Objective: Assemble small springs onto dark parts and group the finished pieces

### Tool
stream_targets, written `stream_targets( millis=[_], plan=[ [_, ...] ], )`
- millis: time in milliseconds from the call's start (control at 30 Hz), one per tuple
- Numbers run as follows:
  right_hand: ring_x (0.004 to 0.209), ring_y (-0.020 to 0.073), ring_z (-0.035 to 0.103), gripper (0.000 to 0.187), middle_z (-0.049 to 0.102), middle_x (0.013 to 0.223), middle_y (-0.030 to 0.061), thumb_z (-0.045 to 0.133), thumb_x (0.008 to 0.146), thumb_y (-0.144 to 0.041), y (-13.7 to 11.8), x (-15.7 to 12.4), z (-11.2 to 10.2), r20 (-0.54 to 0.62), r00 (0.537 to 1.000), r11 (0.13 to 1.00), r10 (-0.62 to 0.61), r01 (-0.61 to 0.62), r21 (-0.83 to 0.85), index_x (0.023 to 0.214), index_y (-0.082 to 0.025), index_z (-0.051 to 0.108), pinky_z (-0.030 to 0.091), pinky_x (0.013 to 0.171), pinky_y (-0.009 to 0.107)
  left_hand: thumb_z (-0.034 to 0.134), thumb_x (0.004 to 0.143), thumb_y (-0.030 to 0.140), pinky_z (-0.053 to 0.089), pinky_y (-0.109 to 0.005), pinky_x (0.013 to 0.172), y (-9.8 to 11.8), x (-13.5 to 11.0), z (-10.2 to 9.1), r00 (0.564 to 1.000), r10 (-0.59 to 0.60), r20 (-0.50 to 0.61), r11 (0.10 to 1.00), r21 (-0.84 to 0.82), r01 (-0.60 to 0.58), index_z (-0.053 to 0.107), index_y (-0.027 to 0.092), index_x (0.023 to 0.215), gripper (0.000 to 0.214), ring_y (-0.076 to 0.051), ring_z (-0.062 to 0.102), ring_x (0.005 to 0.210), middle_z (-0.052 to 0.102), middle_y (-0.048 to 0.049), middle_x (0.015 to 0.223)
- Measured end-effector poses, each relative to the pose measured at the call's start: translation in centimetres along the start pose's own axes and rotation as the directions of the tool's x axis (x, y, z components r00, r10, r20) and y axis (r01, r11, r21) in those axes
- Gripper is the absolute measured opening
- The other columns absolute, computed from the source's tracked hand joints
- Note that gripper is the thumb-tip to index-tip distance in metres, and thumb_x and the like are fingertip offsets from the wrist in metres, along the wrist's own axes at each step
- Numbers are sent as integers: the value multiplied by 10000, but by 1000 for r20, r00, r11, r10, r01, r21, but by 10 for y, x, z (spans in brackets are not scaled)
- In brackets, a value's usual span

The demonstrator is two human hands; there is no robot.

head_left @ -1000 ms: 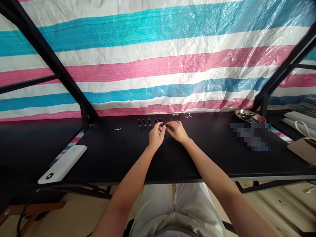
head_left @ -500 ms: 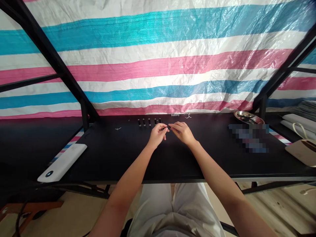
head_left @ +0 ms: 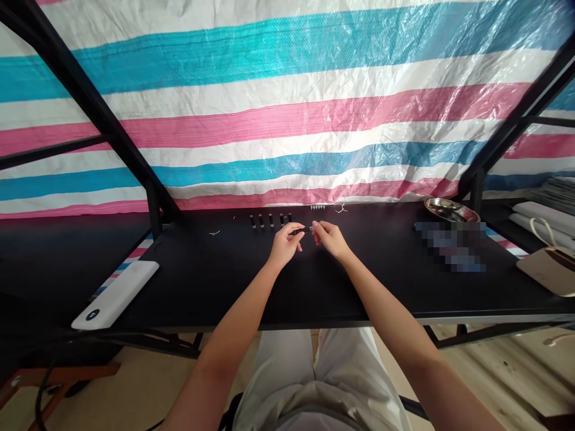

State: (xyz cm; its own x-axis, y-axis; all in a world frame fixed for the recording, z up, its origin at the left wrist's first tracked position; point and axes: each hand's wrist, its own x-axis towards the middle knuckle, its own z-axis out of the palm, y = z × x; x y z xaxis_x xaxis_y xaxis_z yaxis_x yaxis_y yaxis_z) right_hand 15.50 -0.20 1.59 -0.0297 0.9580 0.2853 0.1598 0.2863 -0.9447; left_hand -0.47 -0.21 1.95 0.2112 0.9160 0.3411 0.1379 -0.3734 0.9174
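My left hand (head_left: pixel 284 244) and my right hand (head_left: pixel 330 237) are raised a little above the black table (head_left: pixel 233 281), fingertips facing each other. Both pinch a small dark, thin piece (head_left: pixel 304 230) that spans the gap between them. Just behind my left hand stands a row of several small black upright cylinders (head_left: pixel 271 220). A cluster of tiny white parts (head_left: pixel 318 208) and a small bent wire (head_left: pixel 341 208) lie near the table's back edge.
A white power bank (head_left: pixel 115 294) lies at the left front corner. A metal dish (head_left: pixel 450 209) sits at the back right, with a blurred patch in front of it. Black frame posts (head_left: pixel 153 211) rise at both sides. A striped tarp hangs behind.
Both hands lifted slightly off the table and drew a little apart, so the dark piece now shows between the fingertips.
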Motion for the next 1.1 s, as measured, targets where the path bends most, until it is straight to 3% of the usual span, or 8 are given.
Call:
stream_targets(
  millis=[333,833,1100],
  plan=[
    [405,89,455,449,483,487,-25,492,766,-594,-5,0,-1,26,999,999,32,-33,23,595,-180,506,374,437,239,543,802,312,433,-185,450,-6,-3,2,995,83,-47,978,197,-73,530,202,956,190,-21,503,391,651,-20,991],
    [427,82,446,428,456,518,-41,429,816,-578,-5,-1,-1,52,998,998,-41,44,-44,668,-181,485,368,470,235,510,822,357,417,-187,429,-6,-3,-1,990,119,-80,961,260,-95,528,212,910,170,-39,506,376,655,0,919],
    [426,84,440,433,454,517,-39,419,821,-581,-5,-2,2,34,998,997,-47,49,-63,661,-184,482,363,468,236,443,866,346,418,-198,529,-5,-4,-2,980,186,-75,879,459,-131,534,210,913,171,-84,567,507,663,-8,816]
  ],
)
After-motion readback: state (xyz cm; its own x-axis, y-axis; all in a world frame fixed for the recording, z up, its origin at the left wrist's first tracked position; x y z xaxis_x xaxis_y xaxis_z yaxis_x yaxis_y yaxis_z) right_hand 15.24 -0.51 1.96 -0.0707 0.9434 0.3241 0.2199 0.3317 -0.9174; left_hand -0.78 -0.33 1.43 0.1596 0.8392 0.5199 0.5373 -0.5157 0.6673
